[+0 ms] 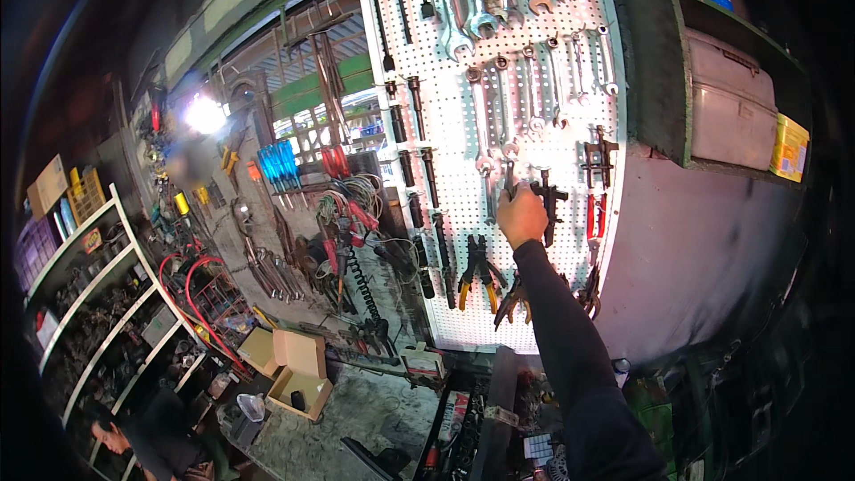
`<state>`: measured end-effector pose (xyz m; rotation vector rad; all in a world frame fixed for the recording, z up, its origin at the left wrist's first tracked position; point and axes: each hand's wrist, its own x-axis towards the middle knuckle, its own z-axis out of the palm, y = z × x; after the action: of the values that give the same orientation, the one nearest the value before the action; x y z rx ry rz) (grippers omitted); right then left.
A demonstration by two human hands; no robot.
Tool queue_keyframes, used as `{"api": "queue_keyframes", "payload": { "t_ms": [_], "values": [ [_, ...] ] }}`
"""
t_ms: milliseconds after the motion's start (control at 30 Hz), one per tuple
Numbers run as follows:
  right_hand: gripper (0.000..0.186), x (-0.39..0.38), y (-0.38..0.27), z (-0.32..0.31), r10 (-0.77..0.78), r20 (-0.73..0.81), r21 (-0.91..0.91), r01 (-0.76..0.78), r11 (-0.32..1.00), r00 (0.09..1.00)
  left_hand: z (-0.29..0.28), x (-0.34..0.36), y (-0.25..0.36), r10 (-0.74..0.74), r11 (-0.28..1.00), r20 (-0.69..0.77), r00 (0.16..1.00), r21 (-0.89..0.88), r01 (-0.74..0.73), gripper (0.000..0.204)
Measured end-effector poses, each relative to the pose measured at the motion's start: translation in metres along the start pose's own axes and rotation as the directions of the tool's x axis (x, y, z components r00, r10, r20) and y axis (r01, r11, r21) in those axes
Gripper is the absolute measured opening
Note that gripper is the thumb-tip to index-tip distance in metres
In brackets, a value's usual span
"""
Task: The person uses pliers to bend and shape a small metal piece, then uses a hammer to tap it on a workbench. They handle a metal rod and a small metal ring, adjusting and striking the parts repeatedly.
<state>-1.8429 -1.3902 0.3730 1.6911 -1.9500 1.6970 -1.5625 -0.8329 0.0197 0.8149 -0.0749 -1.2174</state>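
My right hand (524,216) reaches up to the white pegboard (450,89), its dark-sleeved arm rising from the lower right. Its fingers are closed at the lower end of a narrow metal tool (509,180), whose kind I cannot make out behind them. Just above hangs a row of combination wrenches (534,93), and larger open-ended wrenches (456,13) line the top. Right beside the hand is a black clamp-like tool (549,205). Pliers with yellow handles (479,272) hang lower left of it, red-handled pliers (595,214) to the right. My left hand is outside the picture.
Below the board stands a workbench (374,405) with an open cardboard box (301,383). Blue-handled screwdrivers (280,163) and cables hang left of the board. A shelf (712,165) at upper right bears a grey case (732,102). Another person (160,432) is at lower left.
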Motion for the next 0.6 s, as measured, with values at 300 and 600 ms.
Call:
{"api": "queue_keyframes", "payload": {
  "t_ms": [300,600],
  "values": [
    [0.033,0.013,0.029,-0.015,-0.207,0.263,0.600,0.009,0.800,0.942,0.039,0.008,0.026,0.065,0.994,-0.060,0.996,-0.087,-0.070,0.055],
    [0.023,-0.086,0.033,-0.075,-0.338,0.596,0.702,-0.269,0.659,0.728,0.111,0.032,0.068,0.127,0.928,0.188,0.974,-0.369,-0.050,0.050]
  ]
}}
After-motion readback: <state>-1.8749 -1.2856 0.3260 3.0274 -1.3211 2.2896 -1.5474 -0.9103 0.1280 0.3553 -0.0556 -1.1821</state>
